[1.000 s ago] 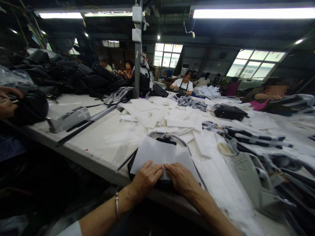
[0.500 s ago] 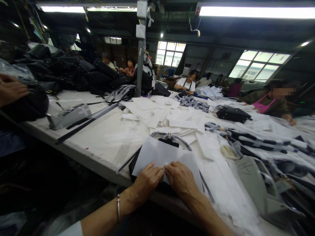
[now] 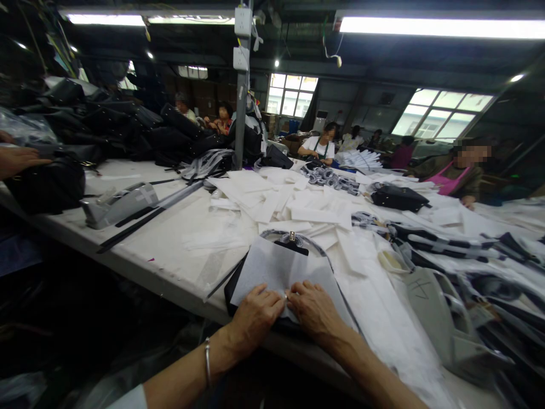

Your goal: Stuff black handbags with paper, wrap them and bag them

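Observation:
A black bag (image 3: pixel 232 287) lies at the table's front edge, mostly covered by a white sheet (image 3: pixel 272 262). Its wrapped handle and a gold clasp (image 3: pixel 292 236) show beyond the sheet. My left hand (image 3: pixel 259 309) has its fingers curled and closed on the sheet's near part. Beside it, my right hand (image 3: pixel 313 309) also pinches the sheet, its fingertips almost meeting those of the left. Between the hands the sheet is creased. The near side of the bag is hidden by my hands.
White sheets (image 3: pixel 272 196) are heaped behind the bag. Grey tape dispensers (image 3: pixel 121 204) stand left and right. Black bags (image 3: pixel 140 125) pile up at the back left. Another person's hand (image 3: pixel 21 162) is at far left; several people sit beyond the table (image 3: pixel 179 227).
The sheet has creased more between my hands, which remain nearly in place. The person in the pink apron has shifted slightly, and the hand at far left has moved on its black bag.

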Tool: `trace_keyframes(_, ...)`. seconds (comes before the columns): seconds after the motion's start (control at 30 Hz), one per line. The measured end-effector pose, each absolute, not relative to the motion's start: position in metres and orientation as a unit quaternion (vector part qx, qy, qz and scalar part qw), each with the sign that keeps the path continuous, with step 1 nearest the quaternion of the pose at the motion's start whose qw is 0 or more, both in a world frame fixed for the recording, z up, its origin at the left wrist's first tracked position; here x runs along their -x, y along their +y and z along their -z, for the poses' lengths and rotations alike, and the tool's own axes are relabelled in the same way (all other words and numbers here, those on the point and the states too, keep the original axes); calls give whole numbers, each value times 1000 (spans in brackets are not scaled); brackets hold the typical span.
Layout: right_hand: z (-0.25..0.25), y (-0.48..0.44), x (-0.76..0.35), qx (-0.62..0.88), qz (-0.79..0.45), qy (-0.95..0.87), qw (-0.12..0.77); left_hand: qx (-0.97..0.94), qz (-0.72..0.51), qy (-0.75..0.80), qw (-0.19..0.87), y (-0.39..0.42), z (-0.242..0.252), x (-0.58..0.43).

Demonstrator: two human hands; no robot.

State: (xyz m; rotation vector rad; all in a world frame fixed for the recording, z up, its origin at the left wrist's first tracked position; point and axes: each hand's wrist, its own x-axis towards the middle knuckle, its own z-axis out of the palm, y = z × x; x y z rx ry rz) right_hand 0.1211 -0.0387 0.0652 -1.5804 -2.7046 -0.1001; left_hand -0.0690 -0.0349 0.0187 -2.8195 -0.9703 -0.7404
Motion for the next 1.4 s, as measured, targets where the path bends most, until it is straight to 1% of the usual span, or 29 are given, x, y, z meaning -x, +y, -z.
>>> trace_keyframes(0.07,-66,-41,-118,505,42,-862,-10,913,250,-320,36,-36,-16,70)
trace_keyframes(0.13,-66,-44,-118,512,39,-858,-4,909,263,-320,47,-36,-13,71)
trace_keyframes(0.23,-64,-46,-122,538,-3,-841,51,905,271,-324,52,-35,-8,69)
trace_keyframes(0.3,-63,-46,-126,545,-44,-832,88,912,244,-328,41,-35,-8,67)
trace_keyframes(0.37,-62,-46,-128,535,-66,-836,99,922,211,-325,28,-37,-14,67)
trace_keyframes(0.43,-61,-46,-129,523,-53,-846,93,931,187,-313,27,-42,-25,69)
trace_keyframes(0.5,-58,-46,-127,516,-17,-852,84,944,132,-302,19,-42,-42,72)
trace_keyframes(0.57,-53,-47,-124,513,18,-855,77,953,64,-295,-1,-34,-59,72)
trace_keyframes(0.63,-46,-49,-121,519,44,-851,73,953,27,-303,-19,-17,-72,67)
trace_keyframes(0.7,-41,-52,-119,530,58,-842,76,941,30,-337,-16,2,-76,58)
trace_keyframes(0.8,-43,-56,-118,549,46,-831,69,915,52,-401,4,17,-66,42)
trace_keyframes(0.93,-78,-40,-118,524,-42,-851,-5,910,77,-407,16,10,-43,34)
trace_keyframes(1.0,-99,-22,-117,515,-72,-854,-19,915,91,-394,20,7,-38,36)
trace_keyframes(1.07,-110,-4,-115,547,-60,-835,-1,918,106,-381,25,7,-36,39)
trace_keyframes(1.13,-103,7,-114,584,-29,-811,24,919,123,-374,30,8,-37,40)
trace_keyframes(1.2,-80,8,-117,592,0,-803,71,916,143,-374,34,10,-39,42)
trace_keyframes(1.33,-29,-3,-130,568,71,-789,222,892,190,-409,44,13,-36,44)
trace_keyframes(1.4,-18,-6,-133,555,92,-789,249,872,214,-436,56,16,-31,45)
